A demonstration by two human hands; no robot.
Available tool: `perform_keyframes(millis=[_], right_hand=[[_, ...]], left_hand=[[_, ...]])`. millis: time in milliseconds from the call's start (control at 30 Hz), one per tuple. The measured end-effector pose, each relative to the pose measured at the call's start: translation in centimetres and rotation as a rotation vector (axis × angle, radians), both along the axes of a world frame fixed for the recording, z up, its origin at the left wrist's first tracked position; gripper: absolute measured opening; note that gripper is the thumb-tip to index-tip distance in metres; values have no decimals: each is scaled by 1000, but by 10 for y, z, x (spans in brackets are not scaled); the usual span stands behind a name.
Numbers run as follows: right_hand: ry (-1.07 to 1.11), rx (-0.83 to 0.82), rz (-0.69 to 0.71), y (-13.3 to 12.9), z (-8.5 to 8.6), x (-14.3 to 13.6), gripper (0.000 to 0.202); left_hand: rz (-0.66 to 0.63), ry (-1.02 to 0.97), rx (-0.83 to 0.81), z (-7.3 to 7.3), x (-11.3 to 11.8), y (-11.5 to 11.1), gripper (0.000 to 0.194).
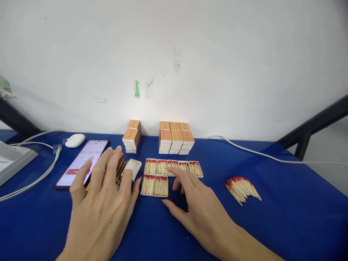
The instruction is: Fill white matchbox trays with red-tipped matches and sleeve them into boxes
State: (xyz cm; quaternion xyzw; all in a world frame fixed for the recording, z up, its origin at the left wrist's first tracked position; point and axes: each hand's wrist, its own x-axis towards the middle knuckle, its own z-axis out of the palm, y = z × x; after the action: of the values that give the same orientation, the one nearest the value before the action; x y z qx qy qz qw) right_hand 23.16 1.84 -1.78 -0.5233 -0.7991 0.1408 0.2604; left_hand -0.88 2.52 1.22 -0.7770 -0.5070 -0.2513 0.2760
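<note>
And here we are at the blue tabletop (285, 217), with seven matchbox trays (147, 195) packed with red-tipped matches, five along the back row and two in front! That much looks done. One more inner tray (133, 166) sits tilted by the left hand (102, 206), pale and with no matches showing, so it looks unfilled. Over on the right, a fan of loose matches (241, 188) lies outside any tray. Under the left fingers, a bunch of brown matchbox sleeves (121, 167); the filled trays aren't inside any, so that part looks undone. At the back, a smaller stack of matchboxes (131, 135) and a wider one (176, 137) stand neatly, sleeves on, contents hidden. The grip? Left fingers spread over the sleeves, and whether they're holding any, I can't tell. The right hand (206, 206) is open, thumb and index apart, index fingertip over the back row, nothing visibly held
</note>
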Motion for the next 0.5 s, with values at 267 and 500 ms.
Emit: perform_keyframes(millis=[267, 500], right_hand=[[-22, 12, -2, -5, 4, 7, 68], [29, 103, 10, -7, 15, 14, 54]], left_hand=[[-93, -15, -54, -4, -9, -1, 16], [-586, -162, -115, -2, -4, -18, 22]])
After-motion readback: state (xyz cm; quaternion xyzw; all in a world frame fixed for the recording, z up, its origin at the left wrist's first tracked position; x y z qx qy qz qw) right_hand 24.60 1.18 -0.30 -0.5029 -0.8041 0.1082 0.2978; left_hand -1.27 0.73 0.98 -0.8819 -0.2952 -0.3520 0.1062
